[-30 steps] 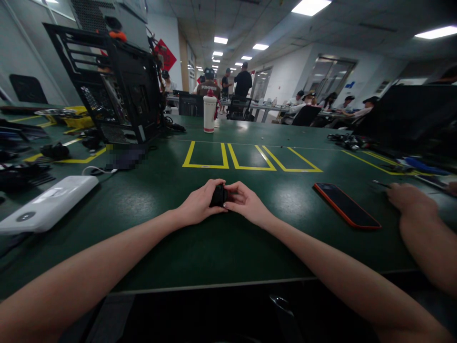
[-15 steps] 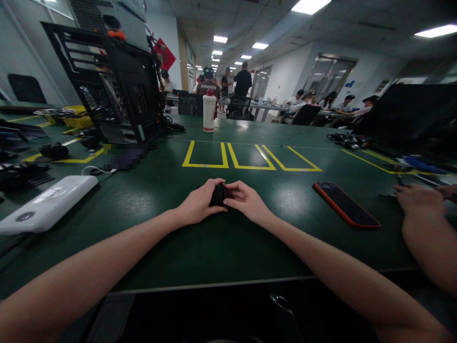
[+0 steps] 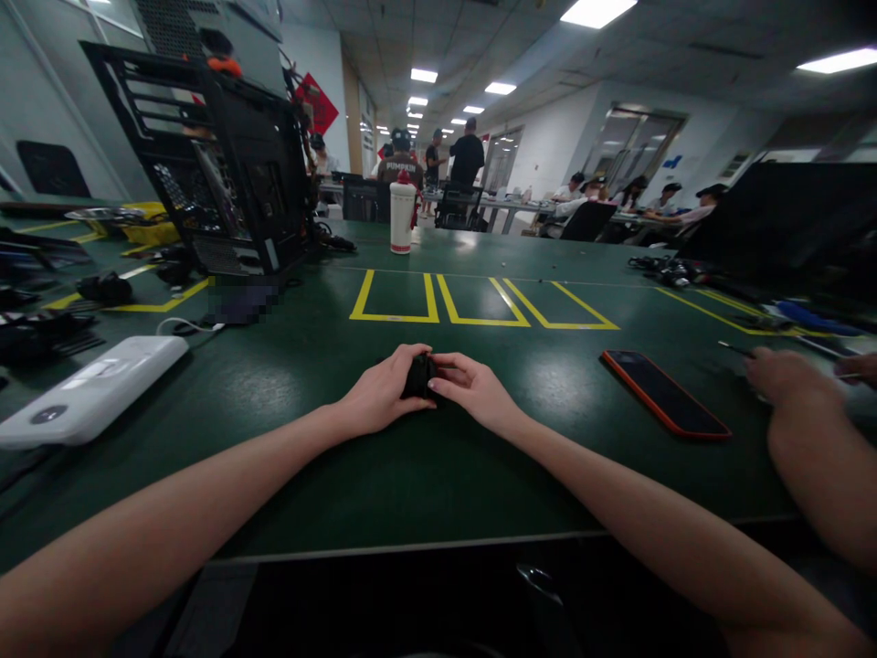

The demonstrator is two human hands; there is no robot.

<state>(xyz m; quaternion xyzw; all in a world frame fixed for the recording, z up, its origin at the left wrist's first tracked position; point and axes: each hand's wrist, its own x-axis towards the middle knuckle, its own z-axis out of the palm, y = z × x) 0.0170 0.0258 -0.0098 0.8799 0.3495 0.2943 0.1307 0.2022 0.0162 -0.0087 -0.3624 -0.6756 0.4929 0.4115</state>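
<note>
Between my two hands, low over the green table (image 3: 425, 484), is a small black object (image 3: 417, 376) whose kind I cannot make out. My left hand (image 3: 381, 387) is wrapped round its left side, thumb below and fingers above. From the right, my right hand (image 3: 478, 391) grips its edge with the thumb and fingertips. Part of the object is hidden by the fingers. To the right of my hands lies a phone (image 3: 664, 393) in an orange case.
A white power bank (image 3: 92, 388) with a cable lies at left, near an open black computer case (image 3: 226, 174). Yellow tape outlines (image 3: 397, 319) and a white bottle (image 3: 402, 217) are ahead. A co-worker's hand (image 3: 787, 376) holds a thin tool at right.
My hands stay in nearly the same place, with the black object turned slightly between them. At right, the co-worker's hand has moved a little to the left with the thin tool.
</note>
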